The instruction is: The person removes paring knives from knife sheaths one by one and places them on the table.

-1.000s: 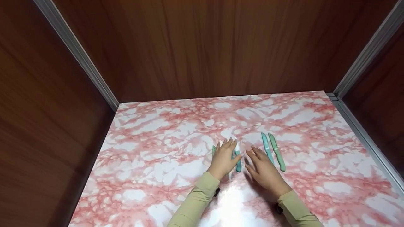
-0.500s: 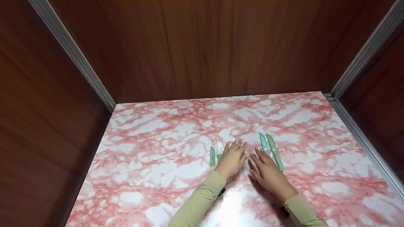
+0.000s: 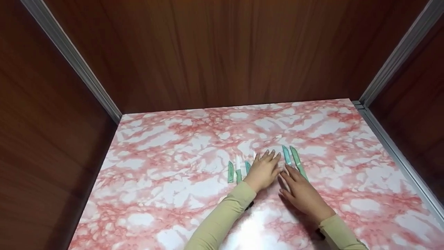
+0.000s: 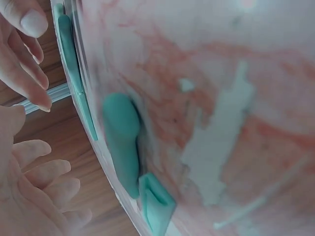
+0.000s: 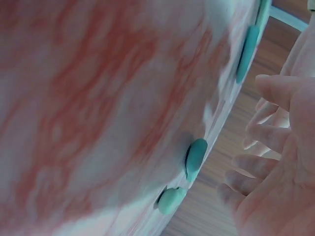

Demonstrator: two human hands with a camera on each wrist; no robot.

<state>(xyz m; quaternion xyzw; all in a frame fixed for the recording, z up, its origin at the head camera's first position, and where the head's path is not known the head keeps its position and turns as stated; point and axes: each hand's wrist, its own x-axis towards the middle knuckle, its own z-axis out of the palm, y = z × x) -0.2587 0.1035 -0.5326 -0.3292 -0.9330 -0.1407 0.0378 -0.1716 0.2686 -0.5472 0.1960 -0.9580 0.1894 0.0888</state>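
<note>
My left hand (image 3: 263, 170) hovers palm down with its fingers spread. Below it lie a teal blade cover (image 3: 247, 166) and a teal-handled knife (image 4: 120, 142), largely hidden in the head view. Left of them rest a green blade cover (image 3: 231, 172) and a green-handled knife (image 3: 238, 176) with a bare white blade. My right hand (image 3: 303, 192), fingers relaxed and holding nothing, is over the handles of a covered teal knife (image 3: 286, 155) and a covered green knife (image 3: 295, 156). In the right wrist view, the teal handle (image 5: 197, 157) and green handle (image 5: 171, 200) are apart from the palm.
A red-and-white marbled tabletop (image 3: 166, 194) carries the knives. Brown wood-grain panels (image 3: 222, 52) rise behind it and at both sides, joined by grey metal posts (image 3: 76, 66). A bright light reflection (image 3: 251, 229) shows on the table's near part.
Both hands have shifted to the right above the table. The green cover, green-handled knife and teal cover at the left have come out from under my left hand. The knives stay in place.
</note>
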